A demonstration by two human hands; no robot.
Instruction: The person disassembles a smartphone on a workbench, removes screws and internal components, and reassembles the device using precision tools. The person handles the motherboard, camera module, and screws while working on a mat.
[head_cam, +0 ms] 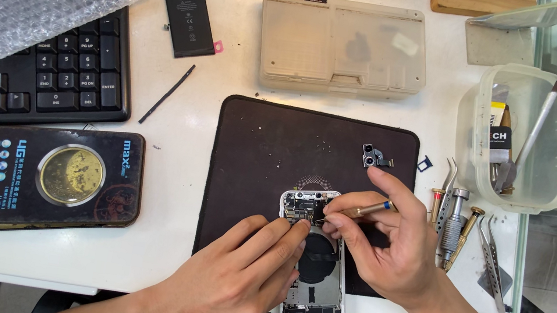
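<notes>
While the left hand (241, 277) is pressing open fingers on the phone (313, 259), the right hand (383, 247) is pinching a screwdriver (359, 210) over it.

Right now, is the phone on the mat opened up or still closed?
Opened up. The phone lies on the dark mat with its circuit board and inner parts exposed, while the right hand holds a screwdriver tip to the board.

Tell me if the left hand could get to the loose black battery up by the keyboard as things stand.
Probably yes. The left hand rests on the opened phone and holds nothing. Between it and the battery lie only bare mat, white table and a thin black strip, all low and flat.
</notes>
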